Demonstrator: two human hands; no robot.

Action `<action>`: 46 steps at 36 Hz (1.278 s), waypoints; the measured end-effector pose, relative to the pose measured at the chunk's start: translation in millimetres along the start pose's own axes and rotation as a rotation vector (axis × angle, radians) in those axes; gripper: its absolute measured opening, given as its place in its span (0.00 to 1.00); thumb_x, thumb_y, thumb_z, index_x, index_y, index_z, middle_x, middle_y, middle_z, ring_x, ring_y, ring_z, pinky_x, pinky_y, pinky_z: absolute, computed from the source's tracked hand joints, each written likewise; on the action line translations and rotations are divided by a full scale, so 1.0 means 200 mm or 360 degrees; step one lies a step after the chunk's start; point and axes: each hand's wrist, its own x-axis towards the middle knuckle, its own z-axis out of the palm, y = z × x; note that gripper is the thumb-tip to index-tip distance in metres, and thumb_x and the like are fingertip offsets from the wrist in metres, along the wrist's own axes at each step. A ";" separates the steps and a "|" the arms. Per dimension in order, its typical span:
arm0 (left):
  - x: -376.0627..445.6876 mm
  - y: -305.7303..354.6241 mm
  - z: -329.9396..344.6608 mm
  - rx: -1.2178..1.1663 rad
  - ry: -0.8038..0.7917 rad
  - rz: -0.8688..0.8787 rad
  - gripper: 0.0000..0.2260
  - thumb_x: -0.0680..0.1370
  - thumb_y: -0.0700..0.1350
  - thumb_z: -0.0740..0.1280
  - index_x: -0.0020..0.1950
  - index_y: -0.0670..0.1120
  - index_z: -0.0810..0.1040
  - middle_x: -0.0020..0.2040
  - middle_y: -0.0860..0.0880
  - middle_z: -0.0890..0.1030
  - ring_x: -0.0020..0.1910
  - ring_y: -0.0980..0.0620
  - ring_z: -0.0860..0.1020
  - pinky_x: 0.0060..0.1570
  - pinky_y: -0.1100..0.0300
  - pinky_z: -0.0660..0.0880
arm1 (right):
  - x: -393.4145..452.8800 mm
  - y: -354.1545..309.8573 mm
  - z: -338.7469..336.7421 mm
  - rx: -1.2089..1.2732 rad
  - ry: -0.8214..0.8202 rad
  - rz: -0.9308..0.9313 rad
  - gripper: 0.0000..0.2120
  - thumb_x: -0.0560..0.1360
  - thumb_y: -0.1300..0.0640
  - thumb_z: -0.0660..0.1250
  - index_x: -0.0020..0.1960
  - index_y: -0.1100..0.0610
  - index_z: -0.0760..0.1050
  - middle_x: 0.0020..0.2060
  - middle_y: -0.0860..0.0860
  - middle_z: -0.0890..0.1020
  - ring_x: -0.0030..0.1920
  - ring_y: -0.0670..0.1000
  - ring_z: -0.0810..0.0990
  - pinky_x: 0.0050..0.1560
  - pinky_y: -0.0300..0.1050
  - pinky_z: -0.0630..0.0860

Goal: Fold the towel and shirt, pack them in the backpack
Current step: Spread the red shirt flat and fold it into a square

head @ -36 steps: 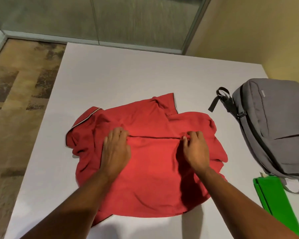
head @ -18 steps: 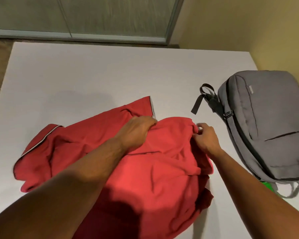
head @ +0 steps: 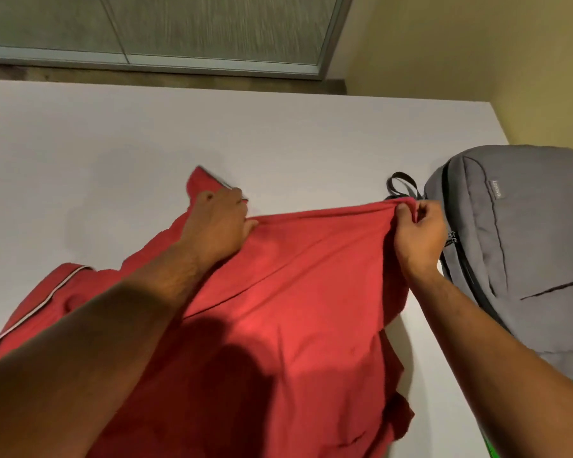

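Shirt edge pinched taut between left hand and right hand, hands apart, probably to square the fold on bench.

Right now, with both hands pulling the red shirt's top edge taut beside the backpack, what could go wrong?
1. The right hand pinches only a small bunch of the red shirt; it may slip and the fold go crooked.
2. That hand works close against the grey backpack and its strap loop, so cloth could snag there.
3. The left hand grips near the collar while a sleeve trails, so creases may fold in.
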 end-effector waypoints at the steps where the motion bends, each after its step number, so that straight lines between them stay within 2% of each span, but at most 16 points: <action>1: 0.01 -0.04 -0.01 0.0039 0.0019 -0.0069 0.18 0.80 0.57 0.65 0.54 0.43 0.81 0.54 0.45 0.80 0.54 0.41 0.78 0.52 0.46 0.70 | 0.02 -0.04 0.02 0.0024 0.0012 -0.0052 0.04 0.80 0.52 0.66 0.48 0.51 0.74 0.39 0.42 0.78 0.39 0.41 0.76 0.43 0.37 0.72; 4: 0.02 -0.17 -0.02 0.0058 0.0086 -0.0241 0.12 0.80 0.51 0.67 0.53 0.42 0.79 0.51 0.41 0.79 0.51 0.38 0.77 0.49 0.44 0.70 | 0.08 -0.15 0.12 0.0126 -0.0038 -0.0170 0.03 0.80 0.53 0.67 0.47 0.47 0.76 0.40 0.43 0.81 0.41 0.43 0.79 0.45 0.39 0.75; 7: 0.01 -0.26 0.00 -0.0087 0.0185 -0.0272 0.05 0.79 0.42 0.68 0.51 0.41 0.76 0.48 0.41 0.78 0.48 0.37 0.76 0.47 0.43 0.71 | 0.12 -0.19 0.22 0.0177 -0.0367 -0.0076 0.05 0.79 0.55 0.67 0.53 0.49 0.80 0.41 0.48 0.84 0.39 0.47 0.81 0.44 0.47 0.79; 9: -0.01 -0.30 0.02 -0.0231 0.0202 -0.0177 0.01 0.80 0.40 0.66 0.50 0.44 0.75 0.47 0.44 0.77 0.47 0.39 0.75 0.45 0.45 0.70 | 0.12 -0.19 0.28 0.0186 -0.0617 0.0076 0.04 0.79 0.55 0.68 0.52 0.51 0.81 0.41 0.51 0.85 0.39 0.49 0.82 0.48 0.56 0.82; 11: -0.02 -0.31 0.03 -0.0372 0.0136 -0.0047 0.04 0.81 0.42 0.64 0.55 0.47 0.76 0.49 0.47 0.78 0.50 0.43 0.75 0.48 0.48 0.71 | 0.12 -0.17 0.31 0.0142 -0.0767 0.0175 0.06 0.80 0.54 0.69 0.51 0.55 0.81 0.41 0.52 0.85 0.39 0.49 0.82 0.52 0.59 0.83; 13: -0.04 -0.30 0.03 -0.0446 0.0095 0.0049 0.09 0.82 0.44 0.65 0.61 0.47 0.76 0.55 0.48 0.79 0.55 0.45 0.76 0.54 0.49 0.73 | 0.11 -0.15 0.33 0.0079 -0.0831 0.0207 0.08 0.78 0.51 0.71 0.53 0.55 0.81 0.43 0.52 0.86 0.40 0.50 0.84 0.52 0.57 0.83; 17: -0.03 -0.30 0.02 -0.0386 0.0090 -0.0005 0.16 0.81 0.47 0.68 0.67 0.45 0.76 0.55 0.46 0.78 0.54 0.44 0.75 0.53 0.46 0.74 | 0.08 -0.09 0.34 -0.0030 -0.0874 0.0206 0.13 0.76 0.48 0.75 0.56 0.52 0.79 0.46 0.51 0.86 0.44 0.50 0.85 0.50 0.51 0.83; 21: -0.02 -0.30 0.04 -0.0315 0.0173 -0.0103 0.07 0.80 0.42 0.67 0.55 0.43 0.81 0.48 0.46 0.77 0.47 0.43 0.77 0.42 0.45 0.75 | 0.06 -0.06 0.34 -0.0269 -0.0943 0.0195 0.18 0.73 0.48 0.78 0.57 0.50 0.76 0.49 0.49 0.83 0.48 0.51 0.84 0.53 0.51 0.81; 25: 0.00 -0.31 0.05 -0.0207 0.0294 -0.0402 0.06 0.76 0.35 0.65 0.51 0.41 0.80 0.45 0.42 0.77 0.44 0.37 0.76 0.38 0.43 0.72 | 0.02 -0.01 0.28 -0.0282 -0.0826 0.0110 0.11 0.75 0.47 0.74 0.52 0.48 0.75 0.45 0.48 0.83 0.46 0.52 0.84 0.50 0.54 0.82; 27: 0.00 -0.28 0.04 -0.0180 0.0347 -0.0495 0.10 0.75 0.33 0.65 0.54 0.39 0.80 0.48 0.39 0.77 0.46 0.36 0.75 0.40 0.43 0.70 | -0.02 0.03 0.23 -0.0198 -0.0754 0.0099 0.07 0.76 0.46 0.70 0.51 0.47 0.76 0.45 0.46 0.84 0.46 0.52 0.84 0.51 0.56 0.82; 29: -0.01 -0.21 0.02 -0.0208 0.0403 -0.0534 0.14 0.74 0.32 0.65 0.59 0.39 0.79 0.54 0.38 0.76 0.50 0.36 0.74 0.44 0.43 0.69 | -0.06 0.07 0.16 -0.0200 -0.0690 0.0088 0.04 0.79 0.48 0.67 0.49 0.48 0.78 0.45 0.45 0.84 0.47 0.49 0.83 0.51 0.52 0.79; 34: -0.02 0.08 0.04 -0.0329 0.0460 -0.0321 0.17 0.71 0.32 0.67 0.59 0.43 0.78 0.57 0.41 0.75 0.55 0.38 0.73 0.48 0.45 0.67 | -0.21 0.18 -0.08 -0.0489 -0.0758 0.0138 0.19 0.83 0.46 0.63 0.38 0.56 0.74 0.36 0.49 0.81 0.41 0.54 0.79 0.40 0.47 0.70; 38: -0.02 0.37 0.09 -0.0553 0.0343 0.0050 0.16 0.73 0.33 0.68 0.59 0.44 0.78 0.55 0.45 0.76 0.52 0.41 0.75 0.46 0.46 0.70 | -0.36 0.22 -0.30 -0.0902 -0.1060 0.0331 0.30 0.79 0.30 0.60 0.41 0.58 0.75 0.36 0.51 0.82 0.40 0.54 0.81 0.42 0.50 0.74; 40: -0.04 0.53 0.09 -0.0669 0.0223 0.0220 0.15 0.74 0.34 0.67 0.60 0.45 0.78 0.53 0.46 0.75 0.50 0.41 0.76 0.45 0.47 0.72 | -0.43 0.27 -0.41 -0.0942 -0.1245 0.0468 0.29 0.74 0.28 0.67 0.44 0.56 0.77 0.37 0.50 0.84 0.40 0.53 0.83 0.44 0.51 0.78; 43: -0.07 0.74 0.09 -0.0799 0.0131 0.0322 0.15 0.77 0.39 0.68 0.63 0.45 0.78 0.52 0.47 0.74 0.49 0.44 0.76 0.47 0.48 0.74 | -0.55 0.38 -0.52 -0.0596 -0.1405 0.0644 0.19 0.71 0.44 0.79 0.42 0.58 0.76 0.33 0.49 0.83 0.35 0.51 0.82 0.42 0.50 0.81; 46: -0.10 0.89 0.10 -0.0883 0.0063 0.0378 0.18 0.78 0.40 0.68 0.68 0.44 0.76 0.53 0.47 0.74 0.50 0.44 0.76 0.49 0.48 0.76 | -0.66 0.46 -0.58 -0.0285 -0.1394 0.0777 0.14 0.73 0.59 0.78 0.38 0.56 0.73 0.30 0.49 0.78 0.33 0.50 0.76 0.37 0.45 0.76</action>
